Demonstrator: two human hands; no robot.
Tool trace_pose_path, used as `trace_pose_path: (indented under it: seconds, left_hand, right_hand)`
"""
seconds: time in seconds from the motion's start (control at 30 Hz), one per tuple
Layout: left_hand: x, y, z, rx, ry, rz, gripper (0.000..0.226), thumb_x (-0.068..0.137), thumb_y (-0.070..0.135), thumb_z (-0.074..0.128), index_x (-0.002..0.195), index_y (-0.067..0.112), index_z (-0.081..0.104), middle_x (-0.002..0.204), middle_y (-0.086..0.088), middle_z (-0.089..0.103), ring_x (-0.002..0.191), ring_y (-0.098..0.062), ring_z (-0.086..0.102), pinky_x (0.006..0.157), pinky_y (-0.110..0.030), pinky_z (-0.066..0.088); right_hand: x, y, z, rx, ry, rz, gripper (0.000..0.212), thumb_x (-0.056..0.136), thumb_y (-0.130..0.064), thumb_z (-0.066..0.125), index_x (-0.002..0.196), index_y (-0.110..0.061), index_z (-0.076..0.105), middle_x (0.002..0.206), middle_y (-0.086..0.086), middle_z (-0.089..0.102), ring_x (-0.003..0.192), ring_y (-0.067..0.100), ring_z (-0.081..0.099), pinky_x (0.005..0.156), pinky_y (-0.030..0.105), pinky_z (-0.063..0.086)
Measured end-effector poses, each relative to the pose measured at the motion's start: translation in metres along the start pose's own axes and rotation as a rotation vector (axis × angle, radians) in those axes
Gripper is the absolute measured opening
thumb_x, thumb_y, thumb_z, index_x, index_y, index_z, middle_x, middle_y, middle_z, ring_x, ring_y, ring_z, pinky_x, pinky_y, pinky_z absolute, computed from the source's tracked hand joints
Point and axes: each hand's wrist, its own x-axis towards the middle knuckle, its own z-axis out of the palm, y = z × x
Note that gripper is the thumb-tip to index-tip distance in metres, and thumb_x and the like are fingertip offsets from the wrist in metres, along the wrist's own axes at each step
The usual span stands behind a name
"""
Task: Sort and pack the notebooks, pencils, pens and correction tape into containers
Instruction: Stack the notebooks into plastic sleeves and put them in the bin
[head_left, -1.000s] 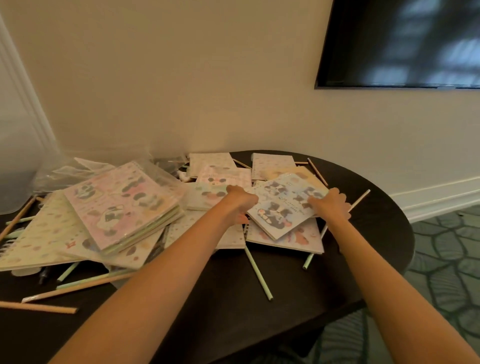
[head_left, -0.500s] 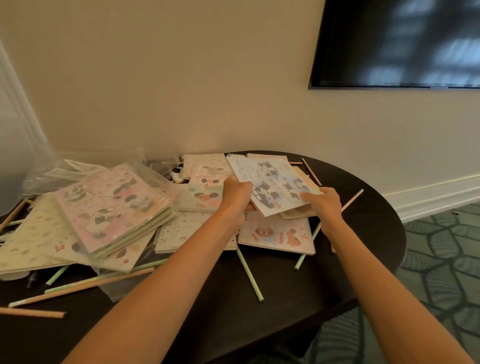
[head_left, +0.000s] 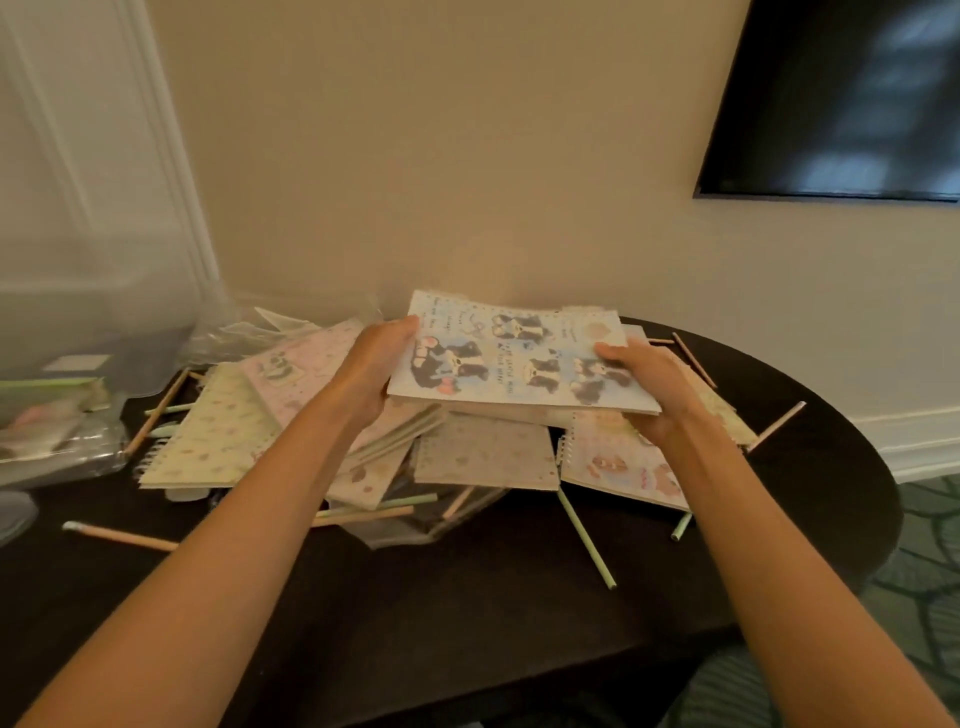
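Observation:
A blue-and-white notebook (head_left: 511, 358) with black cartoon dogs is lifted above the pile, lying flat on top of another notebook or two. My left hand (head_left: 376, 366) grips its left edge and my right hand (head_left: 652, 384) grips its right edge, thumb on the cover. Below lie more notebooks: a beige spotted one (head_left: 485, 452), a pink spiral one (head_left: 618, 462), a cream one (head_left: 213, 436) and a pink panda one (head_left: 293, 371). Green pencils (head_left: 587, 543) and wooden pencils (head_left: 122, 537) are scattered on the dark round table (head_left: 467, 613).
A clear plastic container (head_left: 57, 410) with items inside stands at the far left, with crumpled clear bags (head_left: 249, 332) behind the pile. The table's right edge curves off toward a patterned carpet (head_left: 930, 571). A wall and a dark screen (head_left: 841, 98) are behind.
Both hands have lifted the dog notebook and what is under it up off the pile and squared it level. The view has swung left, bringing the plastic container into sight.

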Motion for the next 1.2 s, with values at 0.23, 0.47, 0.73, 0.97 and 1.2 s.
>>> trace_pose_path:
  seconds: [0.23,0.47,0.73,0.97,1.2]
  left_hand:
    - [-0.003,-0.027,-0.06,1.084,-0.188,0.29,0.051,0.089,0.023,0.055,0.137,0.016,0.04,0.142,-0.004,0.039,0.13,-0.024,0.036,0.1,-0.031,0.034]
    - [-0.018,-0.063,-0.062,1.547,-0.301,0.131,0.073,0.092,0.038,0.049,0.15,0.023,0.007,0.156,-0.009,-0.006,0.143,-0.033,0.001,0.113,-0.05,0.013]
    - [-0.033,-0.038,-0.055,1.5,-0.018,0.322,0.021,0.093,0.001,0.035,0.108,0.0,0.05,0.113,-0.019,0.054,0.1,-0.035,0.053,0.072,-0.033,0.035]
    - [-0.047,-0.029,-0.059,1.546,0.023,0.196,0.025,0.095,0.002,0.033,0.111,-0.003,0.05,0.115,-0.021,0.052,0.107,-0.036,0.051,0.079,-0.034,0.038]
    - [-0.053,-0.028,-0.06,1.563,0.006,0.257,0.022,0.092,-0.005,0.038,0.108,-0.001,0.052,0.112,-0.019,0.052,0.103,-0.036,0.051,0.074,-0.033,0.037]
  right_hand:
    - [-0.015,0.012,0.016,0.162,0.029,0.178,0.019,0.093,-0.006,0.05,0.075,-0.007,0.052,0.047,0.001,0.06,0.032,0.005,0.053,0.028,0.012,0.036]
    - [-0.044,0.016,0.01,-0.048,-0.073,0.311,0.023,0.092,0.0,0.043,0.113,0.0,0.05,0.082,0.016,0.072,0.069,0.027,0.072,0.056,0.037,0.059]
    - [-0.066,0.02,0.017,-0.024,0.042,0.212,0.044,0.091,0.005,0.044,0.135,-0.001,0.038,0.093,0.015,0.062,0.059,0.025,0.07,0.046,0.031,0.056]
    - [-0.078,0.032,0.023,0.096,0.098,0.093,0.047,0.091,0.005,0.045,0.137,-0.003,0.036,0.093,0.011,0.061,0.067,0.023,0.067,0.05,0.03,0.056]
    - [-0.079,0.05,0.042,0.15,0.16,-0.07,0.037,0.09,0.007,0.044,0.122,-0.011,0.052,0.118,0.014,0.06,0.084,0.023,0.064,0.073,0.04,0.056]
